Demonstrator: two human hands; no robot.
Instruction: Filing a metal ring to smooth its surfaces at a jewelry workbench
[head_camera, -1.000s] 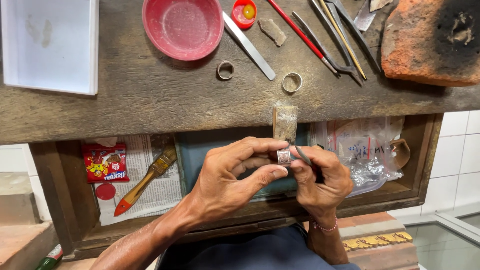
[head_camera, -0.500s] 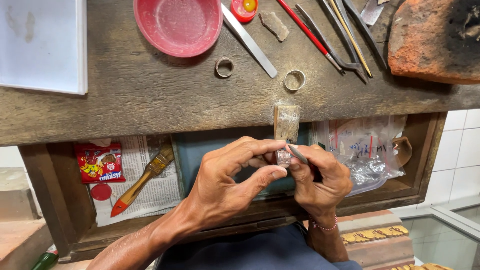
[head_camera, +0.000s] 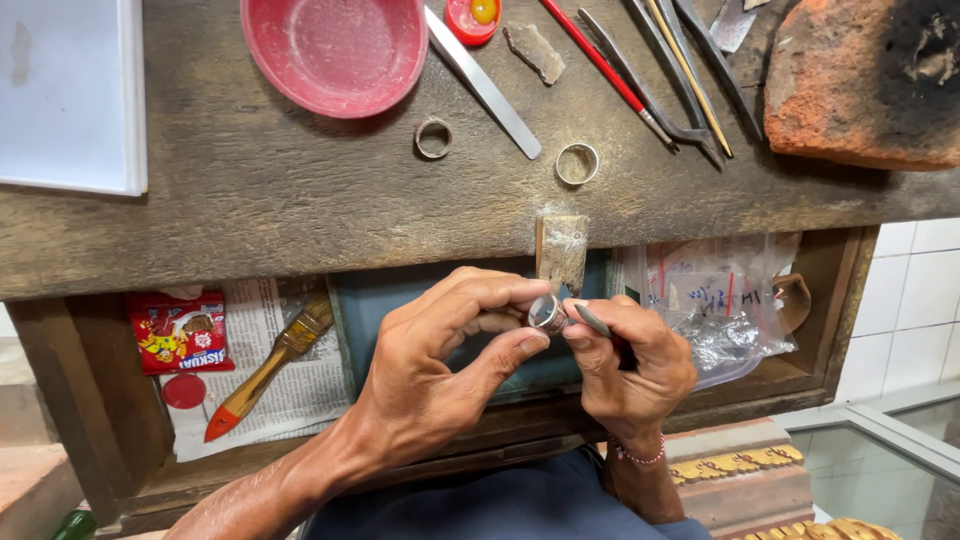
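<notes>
Both hands (head_camera: 530, 365) around silver ring (head_camera: 545, 313)

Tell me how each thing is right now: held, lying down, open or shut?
Silver ring: pinched in the left hand fingers.
Thin tool: gripped by the right hand, tip at the ring.
Red bowl: upright, looks empty.
Two loose rings: lying flat on the bench.
Paintbrush: lying in the open drawer.
Tweezers: lying flat, unheld.
</notes>
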